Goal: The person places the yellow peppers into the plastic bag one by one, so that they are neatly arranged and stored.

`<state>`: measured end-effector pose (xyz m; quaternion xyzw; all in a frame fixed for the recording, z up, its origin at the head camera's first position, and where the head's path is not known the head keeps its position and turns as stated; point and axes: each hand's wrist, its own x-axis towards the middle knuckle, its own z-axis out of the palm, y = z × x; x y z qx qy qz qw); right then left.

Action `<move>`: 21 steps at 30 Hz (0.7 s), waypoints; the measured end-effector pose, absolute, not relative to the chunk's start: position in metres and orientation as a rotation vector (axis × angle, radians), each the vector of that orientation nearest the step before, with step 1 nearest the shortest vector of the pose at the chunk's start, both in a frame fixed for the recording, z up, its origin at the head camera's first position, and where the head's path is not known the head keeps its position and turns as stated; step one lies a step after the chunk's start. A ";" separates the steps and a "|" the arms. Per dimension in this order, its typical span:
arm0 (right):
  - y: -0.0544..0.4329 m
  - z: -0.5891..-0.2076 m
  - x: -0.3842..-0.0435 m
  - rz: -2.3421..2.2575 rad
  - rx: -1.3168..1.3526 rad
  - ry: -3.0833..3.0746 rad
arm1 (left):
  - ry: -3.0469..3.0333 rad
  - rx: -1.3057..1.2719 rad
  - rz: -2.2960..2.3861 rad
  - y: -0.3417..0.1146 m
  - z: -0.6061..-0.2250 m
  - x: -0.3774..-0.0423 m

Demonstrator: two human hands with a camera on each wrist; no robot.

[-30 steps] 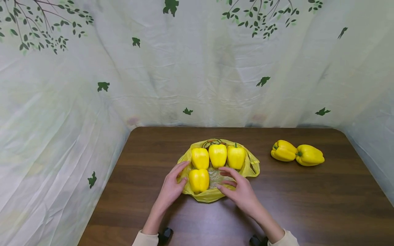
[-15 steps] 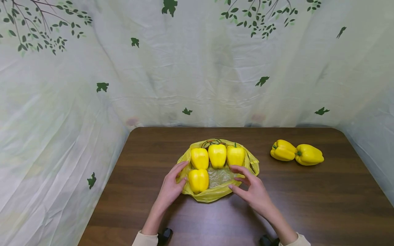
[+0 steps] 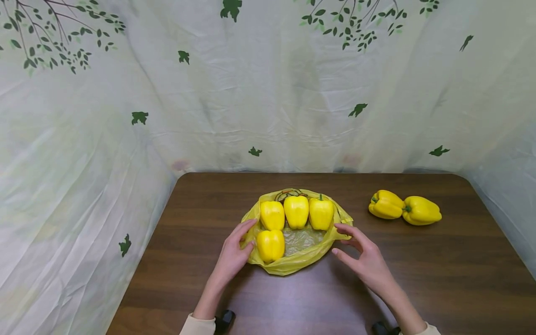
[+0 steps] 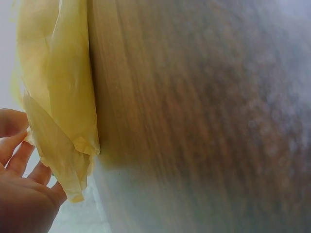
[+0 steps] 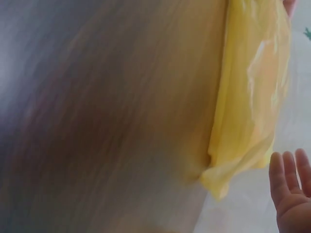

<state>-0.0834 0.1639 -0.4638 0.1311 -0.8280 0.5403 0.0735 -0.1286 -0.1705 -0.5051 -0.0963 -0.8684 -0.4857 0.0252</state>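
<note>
A yellow plastic bag (image 3: 293, 267) lies spread on the table with its mouth rolled wide. Inside it are several yellow bell peppers: three in a back row, one of them the middle pepper (image 3: 296, 212), and a front-left pepper (image 3: 271, 245). My left hand (image 3: 235, 249) is at the bag's left rim; in the left wrist view its thumb and fingers pinch the bag's edge. Off the right rim, my right hand (image 3: 363, 256) is held with fingers spread and nothing between them; the right wrist view shows its fingers (image 5: 290, 175) extended beside the bag.
Two more yellow peppers lie end to end at the back right, a left one (image 3: 385, 204) and a right one (image 3: 421, 211). The brown wooden table (image 3: 460, 274) ends against a pale leaf-printed curtain (image 3: 293, 107).
My right hand has moved right, from over the bag's front-right inside to just beyond its right rim, uncovering the bag's bottom. The left hand and the peppers have stayed in place.
</note>
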 end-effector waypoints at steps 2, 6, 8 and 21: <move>0.171 -0.469 -0.085 1.567 0.389 -2.496 | -2.682 -0.299 -1.503 -0.171 -0.505 -0.128; 0.185 -0.484 -0.090 1.488 0.370 -2.522 | -2.674 -0.310 -1.505 -0.171 -0.505 -0.128; 0.192 -0.489 -0.092 1.453 0.364 -2.532 | -2.668 -0.324 -1.507 -0.171 -0.505 -0.128; 0.229 -0.492 -0.097 1.320 0.296 -2.566 | -2.703 -0.268 -1.531 -0.172 -0.505 -0.129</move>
